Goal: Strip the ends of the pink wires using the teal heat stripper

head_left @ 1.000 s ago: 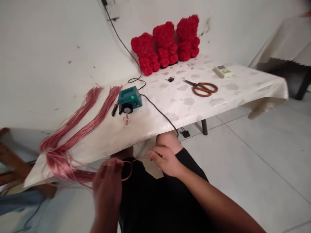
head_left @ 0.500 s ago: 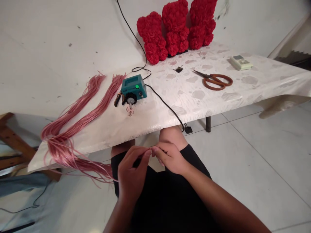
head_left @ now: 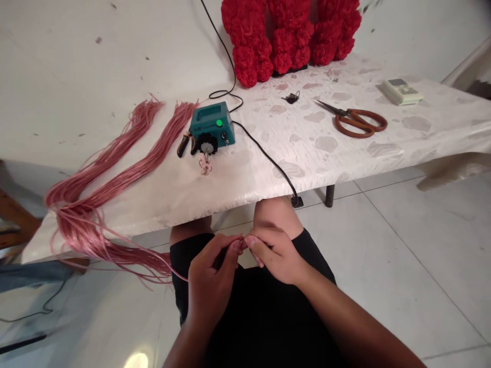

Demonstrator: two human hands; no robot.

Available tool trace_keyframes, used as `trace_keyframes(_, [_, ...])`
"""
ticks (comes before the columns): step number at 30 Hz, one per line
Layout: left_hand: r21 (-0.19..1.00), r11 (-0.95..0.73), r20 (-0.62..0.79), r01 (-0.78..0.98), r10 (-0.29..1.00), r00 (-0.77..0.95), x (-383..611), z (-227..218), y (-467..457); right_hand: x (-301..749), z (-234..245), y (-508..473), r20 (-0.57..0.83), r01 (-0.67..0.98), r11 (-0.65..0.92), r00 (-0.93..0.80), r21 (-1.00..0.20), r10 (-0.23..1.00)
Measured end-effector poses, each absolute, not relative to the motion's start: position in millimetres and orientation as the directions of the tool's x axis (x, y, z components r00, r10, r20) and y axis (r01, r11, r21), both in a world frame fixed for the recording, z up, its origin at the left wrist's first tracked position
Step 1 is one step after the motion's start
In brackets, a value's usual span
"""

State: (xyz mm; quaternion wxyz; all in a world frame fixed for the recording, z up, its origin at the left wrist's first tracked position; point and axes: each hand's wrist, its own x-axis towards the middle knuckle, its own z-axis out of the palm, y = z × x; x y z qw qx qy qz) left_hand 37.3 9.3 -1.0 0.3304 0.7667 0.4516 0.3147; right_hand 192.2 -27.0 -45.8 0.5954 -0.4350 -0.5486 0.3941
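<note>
Above my lap, my left hand [head_left: 213, 273] and my right hand [head_left: 278, 255] meet with thumbs and fingertips pinched together. A single strand of pink cord [head_left: 179, 275] runs from the hanging bundle into my left hand, which is closed on it. What my right fingers pinch is tiny and mostly hidden; a reddish tip shows between the two hands. The pink cord bundle [head_left: 126, 153] lies folded over the left end of the table, its loose ends hanging over the edge towards my knee.
On the table [head_left: 245, 179] stands a teal machine [head_left: 210, 125] with a black knob and pink hook piece, pliers [head_left: 187, 144] beside it. Orange-handled scissors [head_left: 356, 122], keys [head_left: 292, 97], a pale boxy device [head_left: 402, 92] and red flower figures [head_left: 287, 41] lie further back. A black cable [head_left: 268, 158] crosses the edge.
The view has tilted and shifted slightly, so the table things sit higher in the picture. My hands stay pinched together, with only a small shift of the fingers.
</note>
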Motion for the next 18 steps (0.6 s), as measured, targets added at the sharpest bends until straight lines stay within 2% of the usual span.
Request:
trace_keyframes(5, [0.8, -0.362, 0.181, 0.478, 0.906, 0.383, 31.9, -7.8, 11.0, 190.6, -48.6, -27.1, 0.378, 0.178, 0.367, 0.031, -0.913, 0.925])
trace_keyframes(10, [0.719, -0.493, 0.281, 0.49, 0.851, 0.443, 21.8, -10.8, 12.1, 187.5, -52.7, -29.2, 0.404, 0.306, 0.388, -0.013, -0.869, 0.915])
trace_keyframes(14, [0.661, -0.569, 0.274, 0.489, 0.79, 0.549, 8.7, -7.4, 13.7, 191.6, -46.8, -34.0, 0.36, 0.337, 0.322, 0.055, -0.885, 0.931])
trace_keyframes(18, [0.61, -0.638, 0.235, 0.47, 0.712, 0.662, -0.5, -1.7, 13.4, 199.6, -35.4, -34.2, 0.328, 0.381, 0.353, -0.131, -0.854, 0.935])
